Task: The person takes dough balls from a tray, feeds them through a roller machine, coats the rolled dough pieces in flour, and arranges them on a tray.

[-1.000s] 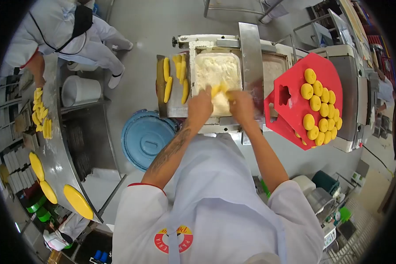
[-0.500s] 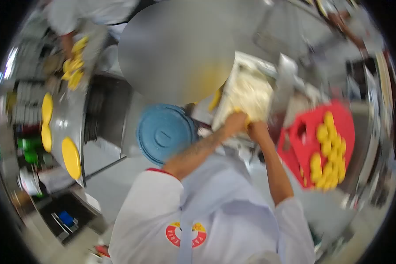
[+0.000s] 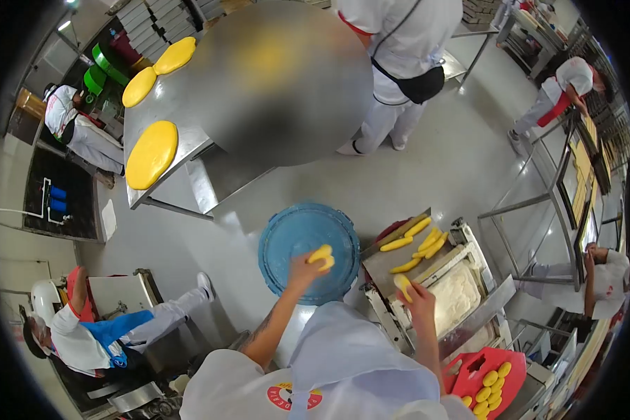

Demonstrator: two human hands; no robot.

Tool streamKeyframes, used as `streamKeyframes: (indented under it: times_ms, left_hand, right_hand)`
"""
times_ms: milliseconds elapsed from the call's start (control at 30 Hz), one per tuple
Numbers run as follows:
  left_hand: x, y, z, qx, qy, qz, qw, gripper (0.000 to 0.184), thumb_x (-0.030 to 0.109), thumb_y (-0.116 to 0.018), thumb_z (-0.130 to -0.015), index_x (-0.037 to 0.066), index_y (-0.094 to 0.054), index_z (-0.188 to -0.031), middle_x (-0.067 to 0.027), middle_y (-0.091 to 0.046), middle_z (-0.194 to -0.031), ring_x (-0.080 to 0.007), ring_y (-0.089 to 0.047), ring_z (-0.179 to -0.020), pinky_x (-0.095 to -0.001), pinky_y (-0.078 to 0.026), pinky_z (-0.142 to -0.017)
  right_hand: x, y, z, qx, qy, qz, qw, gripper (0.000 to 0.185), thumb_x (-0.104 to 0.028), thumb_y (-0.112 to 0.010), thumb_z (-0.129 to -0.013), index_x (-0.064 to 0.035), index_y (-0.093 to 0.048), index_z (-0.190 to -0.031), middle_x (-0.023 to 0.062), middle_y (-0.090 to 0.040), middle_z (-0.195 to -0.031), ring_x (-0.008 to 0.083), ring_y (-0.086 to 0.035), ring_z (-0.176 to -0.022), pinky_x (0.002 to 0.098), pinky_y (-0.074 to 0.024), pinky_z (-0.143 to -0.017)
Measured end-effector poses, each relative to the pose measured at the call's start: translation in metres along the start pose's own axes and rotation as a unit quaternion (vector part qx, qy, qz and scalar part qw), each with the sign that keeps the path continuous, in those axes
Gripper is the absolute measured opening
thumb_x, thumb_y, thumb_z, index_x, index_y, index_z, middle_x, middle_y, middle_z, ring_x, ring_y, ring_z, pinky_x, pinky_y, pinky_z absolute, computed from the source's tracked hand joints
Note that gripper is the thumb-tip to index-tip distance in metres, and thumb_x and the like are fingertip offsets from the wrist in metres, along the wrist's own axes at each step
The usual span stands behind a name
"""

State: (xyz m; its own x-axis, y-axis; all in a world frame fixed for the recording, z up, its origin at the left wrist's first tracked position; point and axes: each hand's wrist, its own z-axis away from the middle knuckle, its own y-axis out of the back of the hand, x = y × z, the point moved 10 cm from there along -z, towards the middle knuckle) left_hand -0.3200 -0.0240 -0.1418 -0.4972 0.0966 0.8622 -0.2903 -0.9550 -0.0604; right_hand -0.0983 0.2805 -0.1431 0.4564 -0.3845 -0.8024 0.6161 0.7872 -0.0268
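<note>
Lid [image 3: 304, 227]: blue, round, just beyond the apron [image 3: 350, 336].
Left hand [image 3: 302, 271]: over the lid in this view, fingers curled firmly round yellow dough pieces [image 3: 322, 254], seemingly two, bunched together; height above the lid hard to judge.
Right hand [image 3: 421, 304]: right of the lid, partly closed, gripping one yellow piece [image 3: 402, 283] with an end poking out past the fingertips.
Dough strips [image 3: 397, 243]: right of the lid, several, spread loosely over a metal sheet [image 3: 379, 269].
White floury mass [image 3: 456, 295]: farther right of the lid, past the metal sheet, uneven on top.
Red board [image 3: 514, 378]: right of and below the lid, bearing clustered round pieces [image 3: 491, 379].
Steel table [image 3: 182, 143]: above and left of the lid, partly blurred out, with three flat yellow slabs [image 3: 151, 155].
Co-worker [image 3: 409, 35]: above the lid, beside the steel table, hands too blurred to tell.
</note>
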Motion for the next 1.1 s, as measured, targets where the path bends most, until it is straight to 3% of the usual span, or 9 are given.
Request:
streamKeyframes:
  times_ms: [167,200,367,433,633,733,867,1000,1100]
  left_hand:
    - [0.158,0.064,-0.112,0.123,-0.259,-0.242,0.927,0.044,0.012,-0.068,-0.085,-0.003,-0.061,-0.127,-0.0132,-0.073,-0.1,-0.0194,-0.071,-0.083,-0.0293,-0.059,-0.071]
    - [0.236,0.046,-0.121,0.052,-0.348,-0.024,0.936,0.042,0.011,-0.067,-0.086,-0.001,-0.062,-0.126,-0.0118,-0.073,-0.098,-0.0195,-0.071,-0.081,-0.0316,-0.06,-0.071]
    - [0.341,0.044,-0.192,0.065,-0.135,-0.024,0.988,0.083,0.035,-0.07,-0.091,0.001,-0.024,-0.151,-0.0206,-0.06,-0.127,-0.0319,-0.07,-0.087,-0.0374,-0.063,-0.062]
    - [0.309,0.025,-0.196,0.044,-0.139,-0.045,0.988,0.087,0.033,-0.07,-0.091,-0.005,-0.021,-0.152,-0.0203,-0.058,-0.131,-0.0308,-0.071,-0.087,-0.034,-0.063,-0.066]
    - [-0.003,-0.166,-0.22,-0.189,-0.128,-0.253,0.94,0.028,0.014,-0.069,-0.087,0.0,-0.069,-0.111,-0.0073,-0.07,-0.086,-0.0174,-0.068,-0.081,-0.0316,-0.055,-0.074]
    - [-0.113,-0.316,-0.18,-0.331,-0.069,-0.33,0.881,0.05,0.032,-0.071,-0.088,0.002,-0.064,-0.127,-0.0178,-0.071,-0.114,-0.0261,-0.069,-0.104,-0.0373,-0.053,-0.093]
    - [-0.193,-0.373,-0.208,-0.216,-0.099,-0.509,0.827,0.079,0.046,-0.068,-0.085,-0.001,-0.045,-0.143,-0.0283,-0.052,-0.139,-0.0395,-0.05,-0.13,-0.0468,-0.042,-0.106]
    - [-0.18,-0.372,-0.183,-0.215,-0.13,-0.617,0.746,0.082,0.039,-0.076,-0.078,-0.006,-0.044,-0.139,-0.025,-0.057,-0.123,-0.0436,-0.05,-0.121,-0.0499,-0.041,-0.102]
    - [-0.223,-0.357,-0.197,-0.246,-0.226,-0.61,0.718,0.078,0.037,-0.082,-0.071,-0.003,-0.05,-0.13,-0.0212,-0.059,-0.115,-0.0423,-0.052,-0.113,-0.0508,-0.044,-0.095]
  right_hand:
    - [-0.197,-0.222,-0.141,-0.139,0.195,-0.084,0.967,0.045,-0.017,-0.062,-0.098,0.0047,-0.052,-0.136,0.0129,-0.062,-0.123,0.0208,-0.065,-0.104,0.0326,-0.0555,-0.091]
    - [-0.257,-0.268,-0.148,-0.196,0.257,-0.113,0.94,0.055,-0.019,-0.063,-0.098,0.0026,-0.042,-0.144,0.0116,-0.059,-0.125,0.018,-0.062,-0.106,0.0313,-0.0529,-0.093]
    - [-0.358,-0.293,-0.158,-0.12,0.277,-0.04,0.953,0.063,-0.024,-0.064,-0.096,0.0018,-0.039,-0.148,0.0168,-0.056,-0.134,0.0231,-0.062,-0.11,0.0328,-0.0518,-0.093]
    - [-0.339,-0.237,-0.104,-0.173,0.281,-0.08,0.94,0.056,-0.021,-0.062,-0.098,0.0016,-0.042,-0.145,0.0177,-0.052,-0.14,0.0268,-0.061,-0.119,0.0357,-0.0512,-0.097]
    - [-0.101,0.076,-0.068,0.258,0.147,-0.242,0.924,0.037,-0.014,-0.054,-0.101,0.0054,-0.053,-0.132,0.0169,-0.057,-0.127,0.0271,-0.062,-0.115,0.0367,-0.052,-0.099]
    - [-0.083,0.096,-0.029,0.299,0.144,-0.202,0.921,0.039,-0.013,-0.056,-0.1,0.0068,-0.052,-0.132,0.0153,-0.06,-0.12,0.026,-0.062,-0.115,0.0353,-0.0511,-0.1]
    - [-0.04,0.086,-0.047,0.333,0.108,-0.107,0.931,0.044,-0.012,-0.058,-0.098,0.0044,-0.051,-0.138,0.0124,-0.059,-0.13,0.0241,-0.06,-0.119,0.0352,-0.0482,-0.102]
    - [0.002,0.064,-0.131,0.327,-0.095,0.043,0.939,0.076,-0.031,-0.069,-0.089,0.0032,-0.036,-0.149,0.0251,-0.048,-0.145,0.0348,-0.05,-0.131,0.0415,-0.0369,-0.112]
    - [0.052,0.085,-0.213,0.474,-0.04,0.251,0.843,0.101,-0.043,-0.075,-0.081,-0.0014,-0.022,-0.155,0.0325,-0.03,-0.153,0.0422,-0.036,-0.14,0.0458,-0.0305,-0.115]
